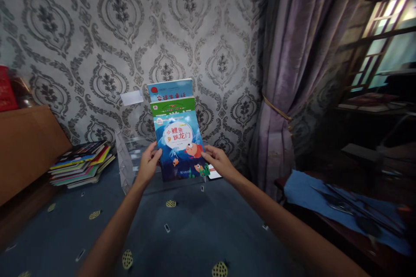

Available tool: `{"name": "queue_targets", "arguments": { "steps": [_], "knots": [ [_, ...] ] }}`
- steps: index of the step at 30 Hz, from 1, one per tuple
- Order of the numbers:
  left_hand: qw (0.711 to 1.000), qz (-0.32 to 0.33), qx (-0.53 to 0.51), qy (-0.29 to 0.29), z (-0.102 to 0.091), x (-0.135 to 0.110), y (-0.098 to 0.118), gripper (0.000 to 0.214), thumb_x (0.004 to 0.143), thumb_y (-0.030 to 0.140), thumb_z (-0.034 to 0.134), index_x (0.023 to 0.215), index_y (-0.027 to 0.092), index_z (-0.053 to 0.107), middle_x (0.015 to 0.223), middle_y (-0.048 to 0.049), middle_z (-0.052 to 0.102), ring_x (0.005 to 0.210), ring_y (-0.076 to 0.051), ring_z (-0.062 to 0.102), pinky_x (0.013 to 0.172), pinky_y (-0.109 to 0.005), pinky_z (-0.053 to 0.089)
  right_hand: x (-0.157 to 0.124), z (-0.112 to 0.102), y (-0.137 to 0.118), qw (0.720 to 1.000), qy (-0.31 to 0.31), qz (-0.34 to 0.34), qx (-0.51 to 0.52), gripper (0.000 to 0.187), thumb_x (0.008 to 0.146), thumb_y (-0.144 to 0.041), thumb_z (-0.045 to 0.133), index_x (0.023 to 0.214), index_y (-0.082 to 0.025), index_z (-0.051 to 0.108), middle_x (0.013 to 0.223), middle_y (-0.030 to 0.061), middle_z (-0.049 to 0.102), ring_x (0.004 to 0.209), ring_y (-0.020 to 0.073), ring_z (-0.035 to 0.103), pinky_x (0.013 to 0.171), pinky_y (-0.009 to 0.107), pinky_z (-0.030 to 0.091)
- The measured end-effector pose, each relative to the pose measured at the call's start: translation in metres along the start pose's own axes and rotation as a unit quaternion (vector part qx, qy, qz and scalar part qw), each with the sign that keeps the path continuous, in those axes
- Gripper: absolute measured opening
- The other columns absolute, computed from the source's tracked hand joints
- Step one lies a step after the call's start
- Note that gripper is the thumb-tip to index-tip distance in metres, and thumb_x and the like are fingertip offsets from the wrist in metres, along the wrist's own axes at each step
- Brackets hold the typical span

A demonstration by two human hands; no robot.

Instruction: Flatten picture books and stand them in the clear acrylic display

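A blue children's book (178, 156) with a red fish on its cover is held upright, tilted slightly, between my two hands. My left hand (150, 161) grips its left edge, and the fingers of my right hand (218, 160) pinch the right edge. Directly behind it rise the tops of a green book (172, 106) and a taller light-blue book (170, 88). These stand at a clear plastic rack (125, 160), whose tiers show to the left. Part of the rack is hidden by the held book.
Left of the rack lies a pile of books (82, 164) beside a brown box (32, 147). A white-and-red item (214, 173) rests behind my right hand. On the right are a tied purple curtain (289, 73) and a blue cloth (312, 194) with dark tools.
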State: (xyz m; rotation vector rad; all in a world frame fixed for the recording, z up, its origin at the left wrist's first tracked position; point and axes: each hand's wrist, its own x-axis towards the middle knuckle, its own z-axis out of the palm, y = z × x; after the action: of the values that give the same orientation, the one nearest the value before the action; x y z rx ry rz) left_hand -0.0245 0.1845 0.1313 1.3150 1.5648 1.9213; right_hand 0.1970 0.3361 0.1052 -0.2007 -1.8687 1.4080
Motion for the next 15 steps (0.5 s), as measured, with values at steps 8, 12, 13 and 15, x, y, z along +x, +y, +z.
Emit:
{"name": "queue_targets", "arguments": {
  "steps": [8,12,13,15],
  "knots": [
    [0.999,0.052,0.01,-0.002,-0.003,0.06,0.022,0.053,0.07,0.048,0.077,0.112,0.018,0.064,0.063,0.0015,0.067,0.051,-0.015,0.063,0.044,-0.024,0.052,0.069,-0.019,-0.016,0.997,0.02,-0.038,-0.067,0.038,0.081,-0.05,0.067,0.102,-0.018,0.068,0.092,0.0056,0.077,0.082,0.0226,0.071,0.071,0.034,0.057],
    [0.994,0.104,0.029,0.0,-0.006,0.092,0.038,0.043,0.075,0.046,0.074,0.107,0.019,0.063,0.062,0.0031,0.064,0.049,-0.015,0.061,0.044,-0.025,0.053,0.104,-0.026,-0.028,0.988,0.044,-0.067,-0.13,0.034,0.085,-0.045,0.062,0.103,-0.017,0.066,0.084,0.004,0.073,0.075,0.0202,0.067,0.062,0.03,0.053],
    [0.992,0.121,0.035,0.003,-0.007,0.099,0.043,0.042,0.076,0.044,0.074,0.108,0.02,0.063,0.061,0.0034,0.064,0.049,-0.014,0.061,0.044,-0.024,0.053,0.112,-0.027,-0.031,0.986,0.046,-0.079,-0.142,0.033,0.086,-0.043,0.06,0.104,-0.016,0.066,0.083,0.0041,0.072,0.074,0.02,0.066,0.062,0.03,0.052],
    [0.987,0.154,0.05,0.009,-0.01,0.111,0.05,0.039,0.078,0.042,0.073,0.109,0.02,0.063,0.062,0.0038,0.063,0.049,-0.013,0.06,0.046,-0.023,0.053,0.125,-0.028,-0.037,0.98,0.054,-0.109,-0.16,0.03,0.087,-0.039,0.058,0.104,-0.016,0.066,0.085,0.0047,0.071,0.076,0.0196,0.065,0.064,0.03,0.052]
  ]
}}
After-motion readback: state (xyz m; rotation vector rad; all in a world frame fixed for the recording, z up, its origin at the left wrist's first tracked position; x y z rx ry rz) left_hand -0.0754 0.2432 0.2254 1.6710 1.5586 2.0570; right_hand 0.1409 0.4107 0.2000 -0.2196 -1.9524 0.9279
